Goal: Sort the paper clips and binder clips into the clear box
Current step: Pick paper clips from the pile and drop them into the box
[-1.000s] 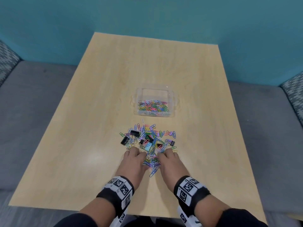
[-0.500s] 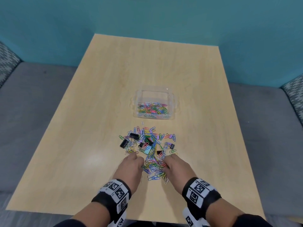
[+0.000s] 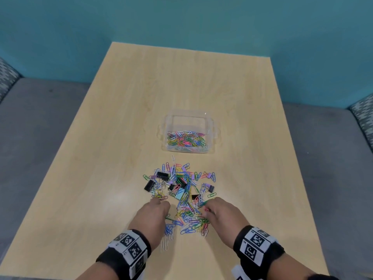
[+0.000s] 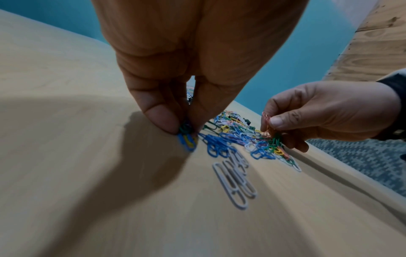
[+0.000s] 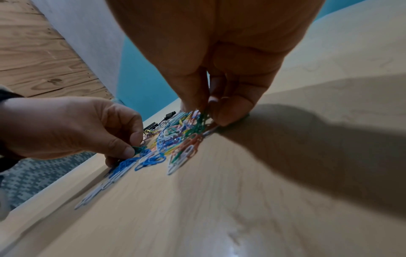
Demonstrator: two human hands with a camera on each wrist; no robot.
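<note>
Left hand (image 4: 186,73) and right hand (image 5: 219,73) each pinch tangled coloured wire paper clips (image 3: 189,217); lifting may drag neighbours off the desk (image 3: 101,158).

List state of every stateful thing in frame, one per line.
Clear plastic box: lidless, partly filled with coloured paper clips.
Loose pile of coloured paper clips and black binder clips: unsorted on table.
Left hand: pinching paper clips.
Right hand: pinching paper clips.
</note>
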